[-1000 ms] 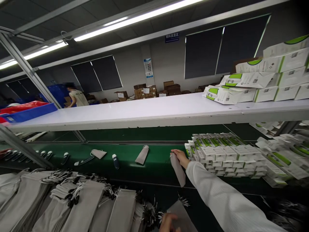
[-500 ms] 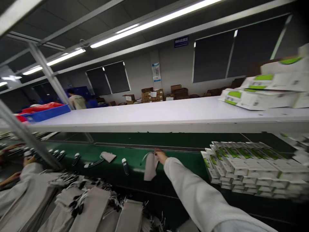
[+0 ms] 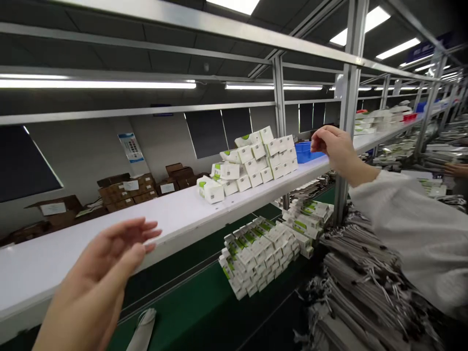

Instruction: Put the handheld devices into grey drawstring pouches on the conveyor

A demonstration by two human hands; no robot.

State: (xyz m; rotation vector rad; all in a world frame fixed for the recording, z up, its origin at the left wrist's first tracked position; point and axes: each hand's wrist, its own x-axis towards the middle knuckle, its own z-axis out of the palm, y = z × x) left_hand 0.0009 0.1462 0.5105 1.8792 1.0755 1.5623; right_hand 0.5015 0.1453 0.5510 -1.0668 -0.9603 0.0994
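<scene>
My left hand (image 3: 106, 268) is raised at the lower left, in front of the white shelf (image 3: 153, 214). Its fingers are spread and hold nothing. My right hand (image 3: 338, 151) hangs in the air at the right, near a metal post (image 3: 349, 107) and a blue bin (image 3: 307, 152). Its fingers are curled together, and nothing shows in them. On the green belt (image 3: 193, 297) below my left hand lies a pale grey drawstring pouch (image 3: 143, 330), cut off by the bottom edge. White and green boxes (image 3: 259, 248) are piled on the belt.
More white and green boxes (image 3: 252, 163) are stacked on the shelf. Bundles of grey pouches (image 3: 351, 292) with cords fill the lower right. Metal rails (image 3: 219, 29) cross overhead. Cartons (image 3: 126, 190) stand behind the shelf. Part of another person's hand (image 3: 457, 169) shows at the far right.
The view has swung to the right. Earlier one hand pinched the grey pouch over the belt; now the pouch lies there, released. Both my hands are now raised in view.
</scene>
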